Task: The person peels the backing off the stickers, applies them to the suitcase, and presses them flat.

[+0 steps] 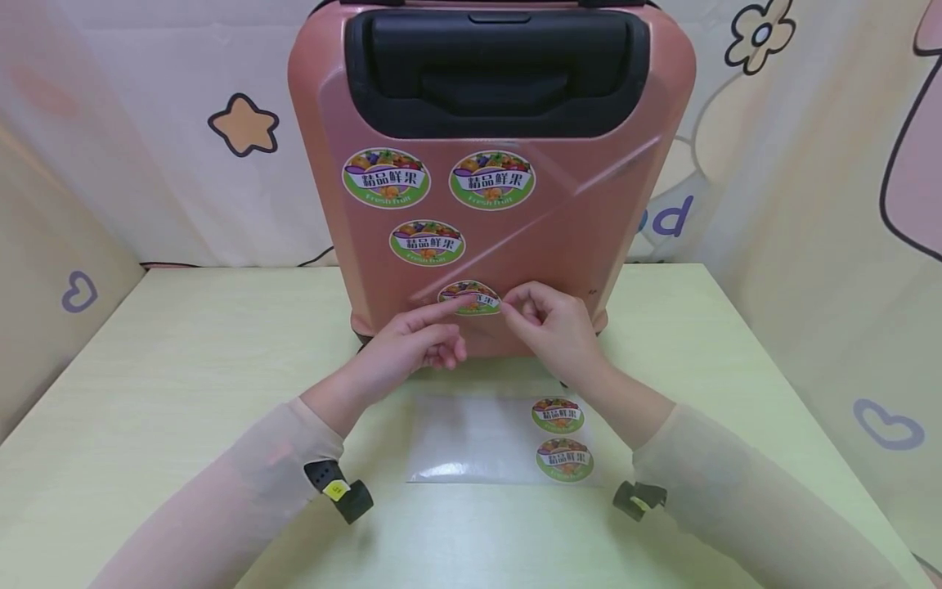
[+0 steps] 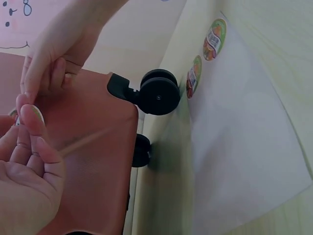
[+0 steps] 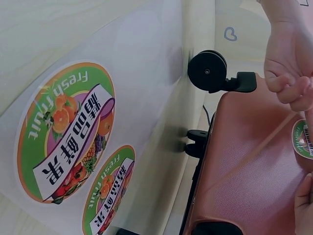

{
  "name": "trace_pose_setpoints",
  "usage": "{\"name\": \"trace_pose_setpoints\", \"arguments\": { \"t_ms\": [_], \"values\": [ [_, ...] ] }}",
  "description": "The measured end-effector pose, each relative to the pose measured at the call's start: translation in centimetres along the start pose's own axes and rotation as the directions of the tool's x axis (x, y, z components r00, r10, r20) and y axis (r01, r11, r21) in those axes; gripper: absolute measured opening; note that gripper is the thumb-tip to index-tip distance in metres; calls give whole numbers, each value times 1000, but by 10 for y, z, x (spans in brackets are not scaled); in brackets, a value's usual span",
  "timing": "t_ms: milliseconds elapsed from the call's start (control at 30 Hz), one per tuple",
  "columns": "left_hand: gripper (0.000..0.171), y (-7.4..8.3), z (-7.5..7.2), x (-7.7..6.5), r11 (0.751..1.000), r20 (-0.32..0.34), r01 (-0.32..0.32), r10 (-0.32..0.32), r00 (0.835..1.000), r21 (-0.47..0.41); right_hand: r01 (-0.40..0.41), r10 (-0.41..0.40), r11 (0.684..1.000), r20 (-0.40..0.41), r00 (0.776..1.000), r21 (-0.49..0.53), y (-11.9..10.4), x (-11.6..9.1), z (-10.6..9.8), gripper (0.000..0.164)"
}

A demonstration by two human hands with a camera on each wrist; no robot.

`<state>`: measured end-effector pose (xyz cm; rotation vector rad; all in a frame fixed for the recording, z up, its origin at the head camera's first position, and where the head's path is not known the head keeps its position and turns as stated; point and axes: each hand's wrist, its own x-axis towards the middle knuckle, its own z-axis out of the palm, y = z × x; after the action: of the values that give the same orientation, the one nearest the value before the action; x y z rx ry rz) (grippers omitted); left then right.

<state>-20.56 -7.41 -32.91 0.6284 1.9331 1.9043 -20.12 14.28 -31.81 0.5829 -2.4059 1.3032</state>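
A rose-pink suitcase (image 1: 515, 245) stands upright, its front carrying several oval fruit stickers. On its lower part is an oval fruit sticker (image 1: 468, 307), partly covered by fingers. My left hand (image 1: 401, 352) lays its extended index finger across that sticker, the other fingers loosely bent. From the other side my right hand (image 1: 555, 327) pinches the sticker's right edge between thumb and index finger. The left wrist view has both hands meeting at the sticker, mostly hidden there. Part of the sticker (image 3: 303, 139) shows beneath the left hand in the right wrist view.
A pale backing sheet (image 1: 471, 442) with two oval stickers (image 1: 564, 459) lies on the table (image 1: 221, 393) before the suitcase. Black wheels (image 2: 159, 93) sit under the suitcase, and a black handle recess (image 1: 493, 74) tops its front. Patterned cloth (image 1: 162, 164) hangs behind and at both sides.
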Motion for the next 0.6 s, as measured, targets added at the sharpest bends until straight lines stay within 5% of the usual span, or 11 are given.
{"name": "trace_pose_setpoints", "arguments": {
  "t_ms": [367, 600],
  "values": [
    [42, -17, -1, 0, 988, 27, 74, -79, 997, 133, -7, 7, 1000, 6, 1000, -5, 1, 1, 1, 6],
    [42, -4, -1, 2, 995, -16, -79, 80, 997, 65, 2, -2, 1000, -9, 1000, -6, 1, 0, 0, 7]
  ]
}}
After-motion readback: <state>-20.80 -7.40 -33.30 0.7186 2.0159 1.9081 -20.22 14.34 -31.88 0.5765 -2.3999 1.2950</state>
